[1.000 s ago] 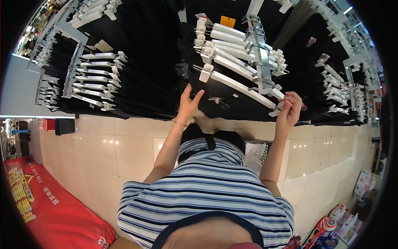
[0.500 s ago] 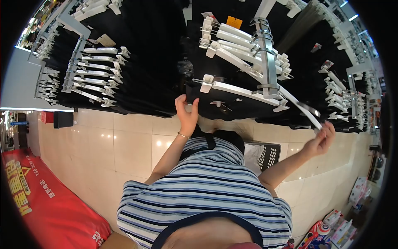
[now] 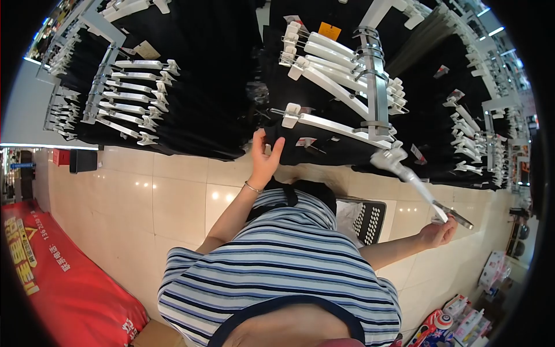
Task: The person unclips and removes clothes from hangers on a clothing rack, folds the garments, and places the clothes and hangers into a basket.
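Observation:
My right hand [image 3: 439,232] is closed around the hook end of a white clip hanger [image 3: 419,185] at the right, over the floor. Its far end is blurred, and no garment shows on it. My left hand [image 3: 266,161] is raised by the edge of a black garment [image 3: 324,144], thumb and fingers apart; contact with the cloth is hard to make out. That garment hangs at the front of the metal rack arm [image 3: 377,87] on another white clip hanger [image 3: 341,127]. Behind it are several more white hangers [image 3: 329,52].
More dark clothes hang on white hangers [image 3: 133,92] at the left and on further racks [image 3: 468,139] at the right. A black crate [image 3: 370,222] stands on the tiled floor behind my body. Red printed cloth [image 3: 69,277] covers something at lower left; boxed goods [image 3: 462,318] lie lower right.
My right hand has moved down and toward me, drawing the white hanger clear of the rack. My left thumb and fingers have shifted slightly at the garment's edge.

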{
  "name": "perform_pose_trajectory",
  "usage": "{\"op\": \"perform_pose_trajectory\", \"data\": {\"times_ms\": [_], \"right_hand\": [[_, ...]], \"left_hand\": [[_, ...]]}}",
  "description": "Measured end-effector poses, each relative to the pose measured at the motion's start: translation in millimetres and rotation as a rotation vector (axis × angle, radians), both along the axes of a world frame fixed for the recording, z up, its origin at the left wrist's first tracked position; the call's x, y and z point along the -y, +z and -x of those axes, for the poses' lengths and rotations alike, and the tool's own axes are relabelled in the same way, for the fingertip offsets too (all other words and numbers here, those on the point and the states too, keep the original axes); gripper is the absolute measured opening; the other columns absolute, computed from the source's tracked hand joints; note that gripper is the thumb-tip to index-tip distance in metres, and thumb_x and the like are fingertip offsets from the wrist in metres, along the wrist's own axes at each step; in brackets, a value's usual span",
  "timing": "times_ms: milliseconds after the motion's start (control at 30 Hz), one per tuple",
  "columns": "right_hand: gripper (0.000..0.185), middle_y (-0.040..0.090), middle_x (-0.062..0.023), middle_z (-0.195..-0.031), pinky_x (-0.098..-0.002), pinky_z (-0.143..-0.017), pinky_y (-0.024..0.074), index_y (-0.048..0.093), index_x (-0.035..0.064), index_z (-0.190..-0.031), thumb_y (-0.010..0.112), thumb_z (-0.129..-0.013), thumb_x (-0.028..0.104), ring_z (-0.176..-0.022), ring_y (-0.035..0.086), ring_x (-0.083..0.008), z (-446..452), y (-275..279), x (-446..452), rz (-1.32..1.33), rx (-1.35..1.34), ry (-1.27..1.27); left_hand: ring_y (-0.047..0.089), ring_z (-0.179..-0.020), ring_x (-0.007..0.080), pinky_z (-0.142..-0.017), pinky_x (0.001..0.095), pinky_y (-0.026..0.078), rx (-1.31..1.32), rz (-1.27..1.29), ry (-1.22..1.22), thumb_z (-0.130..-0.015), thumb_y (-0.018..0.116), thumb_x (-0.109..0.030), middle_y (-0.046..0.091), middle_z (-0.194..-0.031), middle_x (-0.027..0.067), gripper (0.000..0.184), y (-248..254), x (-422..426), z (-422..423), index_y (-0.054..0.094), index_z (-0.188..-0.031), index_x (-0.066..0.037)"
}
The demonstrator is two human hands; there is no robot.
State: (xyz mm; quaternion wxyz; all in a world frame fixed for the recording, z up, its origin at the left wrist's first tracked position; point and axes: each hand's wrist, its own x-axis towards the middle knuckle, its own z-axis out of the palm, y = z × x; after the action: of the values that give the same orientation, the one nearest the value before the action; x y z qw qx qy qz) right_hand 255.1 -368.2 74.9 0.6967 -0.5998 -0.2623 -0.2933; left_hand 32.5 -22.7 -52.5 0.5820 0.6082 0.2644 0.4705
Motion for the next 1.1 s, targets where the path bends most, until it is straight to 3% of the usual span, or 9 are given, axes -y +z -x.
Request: {"op": "perform_pose_trajectory", "data": {"times_ms": [133,200,367,467,533,600,667,733,1100], "right_hand": [[0.027,0.052,-0.0151,-0.094,-0.0284,-0.064,0.0410,0.053,-0.0026,-0.082,0.058,-0.088,0.024,-0.072,0.049,-0.0182,0.6,-5.2,-5.9,0.148,-0.080,0.464],[0.031,0.050,-0.0136,-0.091,-0.0258,-0.054,0.0376,0.049,-0.0001,-0.075,0.059,-0.087,0.027,-0.064,0.045,-0.0158,4.2,-13.0,-16.1,0.217,-0.141,0.399],[0.035,0.051,-0.0142,-0.088,-0.0251,-0.064,0.0376,0.050,-0.0012,-0.071,0.058,-0.086,0.030,-0.070,0.047,-0.0156,17.2,-22.3,-80.9,0.285,-0.197,0.440],[0.031,0.052,-0.0140,-0.089,-0.0250,-0.068,0.0380,0.051,0.0001,-0.073,0.058,-0.086,0.027,-0.075,0.048,-0.0159,24.4,-30.0,-113.2,0.198,-0.295,0.556],[0.030,0.052,-0.0137,-0.089,-0.0250,-0.068,0.0387,0.051,0.0004,-0.073,0.059,-0.086,0.026,-0.074,0.049,-0.0155,27.0,-32.8,-130.9,0.130,-0.313,0.606],[0.030,0.052,-0.0133,-0.089,-0.0249,-0.069,0.0392,0.051,0.0004,-0.073,0.060,-0.086,0.026,-0.073,0.049,-0.0150,19.1,-41.3,-142.0,0.125,-0.298,0.664],[0.031,0.052,-0.0128,-0.089,-0.0249,-0.069,0.0393,0.050,0.0003,-0.073,0.060,-0.086,0.026,-0.072,0.049,-0.0146,17.2,-43.0,-148.3,0.123,-0.290,0.690],[0.031,0.052,-0.0123,-0.089,-0.0249,-0.069,0.0389,0.050,0.0002,-0.073,0.059,-0.087,0.027,-0.072,0.049,-0.0142,20.8,-35.5,-161.2,0.116,-0.284,0.683],[0.030,0.053,-0.0109,-0.090,-0.0234,-0.064,0.0393,0.052,-0.0004,-0.074,0.059,-0.088,0.026,-0.073,0.049,-0.0132,2.0,-39.4,-167.0,0.104,-0.236,0.692]], "left_hand": [[0.049,-0.088,0.0135,-0.081,0.0238,0.038,0.014,-0.216,-0.008,-0.084,0.063,-0.009,0.052,-0.098,0.0066,0.024,5.0,-13.5,1.1,0.048,-0.102,-0.003],[0.049,-0.092,0.0144,-0.084,0.0247,0.037,0.092,-0.179,-0.045,-0.084,0.062,-0.009,0.052,-0.101,0.0078,0.023,8.3,-15.6,0.8,0.048,-0.101,-0.003],[0.048,-0.103,0.0184,-0.093,0.0298,0.036,0.091,0.159,-0.193,-0.086,0.061,-0.011,0.051,-0.114,0.0134,0.024,-11.5,-12.7,11.1,0.043,-0.101,-0.003],[0.048,-0.103,0.0179,-0.093,0.0303,0.036,0.148,0.087,-0.068,-0.085,0.061,-0.011,0.050,-0.115,0.0141,0.031,11.8,-12.3,2.8,0.039,-0.106,-0.003],[0.046,-0.108,0.0188,-0.095,0.0300,0.035,0.213,-0.009,-0.054,-0.081,0.067,-0.012,0.048,-0.117,0.0153,0.052,28.6,-22.3,-4.8,0.032,-0.120,-0.004],[0.050,-0.105,0.0179,-0.091,0.0286,0.038,0.132,-0.102,-0.120,-0.077,0.071,-0.013,0.054,-0.113,0.0144,0.054,53.0,-30.1,-8.9,0.039,-0.120,-0.003],[0.056,-0.090,0.0133,-0.082,0.0257,0.043,-0.186,-0.291,-0.214,-0.076,0.073,-0.014,0.061,-0.100,0.0083,0.042,60.6,-40.4,-7.0,0.052,-0.110,-0.001],[0.058,-0.072,0.0090,-0.069,0.0231,0.046,-0.172,-0.266,-0.157,-0.076,0.073,-0.015,0.065,-0.078,0.0050,0.024,72.1,-35.5,-15.6,0.063,-0.092,0.000],[0.056,-0.063,0.0071,-0.058,0.0215,0.043,-0.369,-0.212,0.046,-0.078,0.072,-0.028,0.065,-0.070,0.0096,0.033,80.7,-57.2,-49.4,0.064,-0.090,0.002]]}}
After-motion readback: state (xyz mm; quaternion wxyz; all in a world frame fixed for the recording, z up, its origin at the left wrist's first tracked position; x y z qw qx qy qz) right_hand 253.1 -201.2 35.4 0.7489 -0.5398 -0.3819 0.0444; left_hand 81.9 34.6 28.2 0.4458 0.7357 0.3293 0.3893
